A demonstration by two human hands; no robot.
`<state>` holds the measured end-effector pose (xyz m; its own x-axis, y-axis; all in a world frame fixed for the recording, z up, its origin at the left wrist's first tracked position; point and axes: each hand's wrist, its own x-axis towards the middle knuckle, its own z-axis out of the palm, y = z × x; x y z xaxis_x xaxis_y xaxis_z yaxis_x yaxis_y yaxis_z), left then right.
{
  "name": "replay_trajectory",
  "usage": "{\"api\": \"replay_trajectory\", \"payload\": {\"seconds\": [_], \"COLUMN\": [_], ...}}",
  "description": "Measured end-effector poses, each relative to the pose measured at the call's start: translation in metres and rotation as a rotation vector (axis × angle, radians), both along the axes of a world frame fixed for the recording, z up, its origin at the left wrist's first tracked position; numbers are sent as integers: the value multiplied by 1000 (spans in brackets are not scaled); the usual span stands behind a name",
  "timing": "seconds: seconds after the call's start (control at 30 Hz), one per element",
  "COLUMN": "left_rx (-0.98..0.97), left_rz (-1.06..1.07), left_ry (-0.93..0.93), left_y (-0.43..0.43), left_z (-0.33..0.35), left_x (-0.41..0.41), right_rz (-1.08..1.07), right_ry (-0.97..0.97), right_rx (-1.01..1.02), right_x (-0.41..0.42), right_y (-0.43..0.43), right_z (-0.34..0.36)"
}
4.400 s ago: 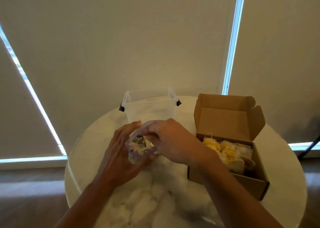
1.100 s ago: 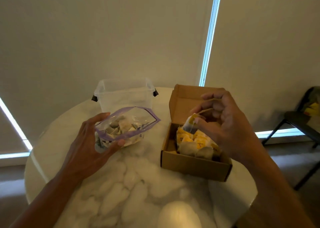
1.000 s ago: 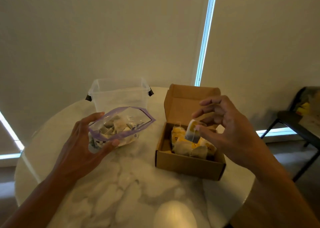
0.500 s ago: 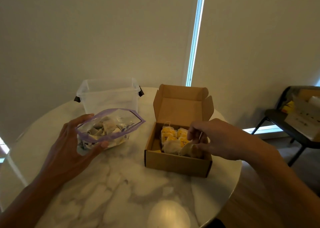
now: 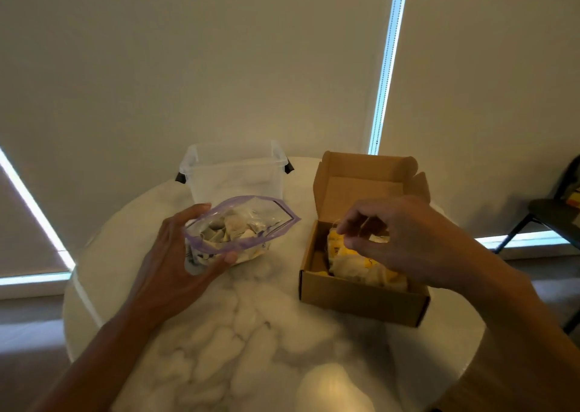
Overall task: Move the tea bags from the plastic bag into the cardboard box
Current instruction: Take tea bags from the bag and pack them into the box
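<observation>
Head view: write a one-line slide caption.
Left hand holds the open plastic bag; right hand hovers over tea bags in the cardboard box.

A glossy, marble-veined table top (image 5: 251,333) throws back a bright glare at 6 o'clock. At 10 o'clock, a clear plastic zip bag (image 5: 270,212), its film crinkled and shiny and its seal strip purple, holds pale paper tea bags (image 5: 232,228). At 12 o'clock stands a smooth, translucent plastic tub (image 5: 235,179) with black clips (image 5: 181,177). At 2 o'clock, a matt brown cardboard box (image 5: 361,300) holds more of them, with yellow paper tags. Matt, cloth-like roller blinds (image 5: 188,66) hang behind.
</observation>
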<state>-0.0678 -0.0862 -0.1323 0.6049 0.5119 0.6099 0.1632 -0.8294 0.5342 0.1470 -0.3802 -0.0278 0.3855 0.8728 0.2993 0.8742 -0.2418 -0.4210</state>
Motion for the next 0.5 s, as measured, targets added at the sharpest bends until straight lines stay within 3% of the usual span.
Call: {"api": "replay_trajectory", "payload": {"seconds": [0.13,0.27,0.5], "left_rx": [38,29,98], "left_rz": [1,-39,-112], "left_ry": [55,29,-36], "left_y": [5,8,10], "left_z": [0,0,-2], "left_x": [-2,-4,-5], "right_rz": [104,232,218], "right_ry": [61,-18,-139], "right_rx": [77,166,-137], "right_x": [-35,-58,-65], "right_y": [50,107,176], "right_z": [3,2,-20]}}
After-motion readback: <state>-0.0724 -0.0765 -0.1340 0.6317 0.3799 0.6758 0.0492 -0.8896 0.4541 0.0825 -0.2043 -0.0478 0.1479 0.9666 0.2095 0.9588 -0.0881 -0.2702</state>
